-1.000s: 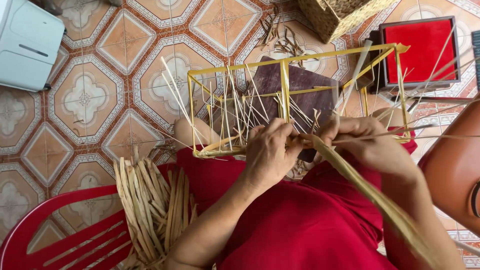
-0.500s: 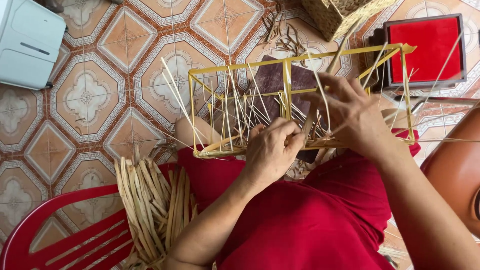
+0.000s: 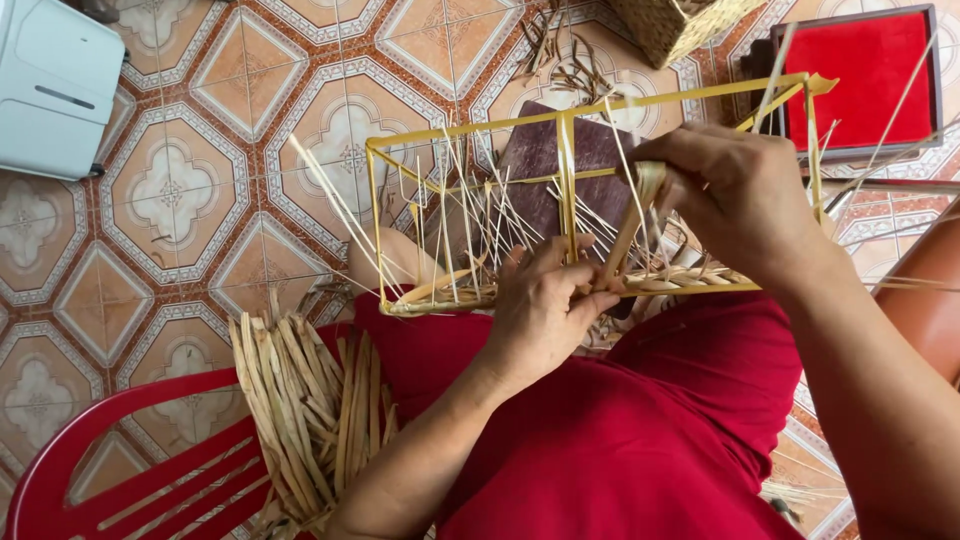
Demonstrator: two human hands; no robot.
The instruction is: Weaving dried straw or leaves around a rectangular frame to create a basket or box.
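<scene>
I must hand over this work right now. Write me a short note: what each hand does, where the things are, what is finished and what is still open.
Left hand: presses on the near lower rail of the yellow frame, which rests on the lap; it pinches the woven part there.
Right hand: grips a flat straw strip and holds it up inside the frame.
Spare straw bundle lies on the red chair at the left side.
Done: a short woven band runs along the near lower rail.
Left: the thin upright reeds stand bare above that band; the sides are not woven yet.
</scene>
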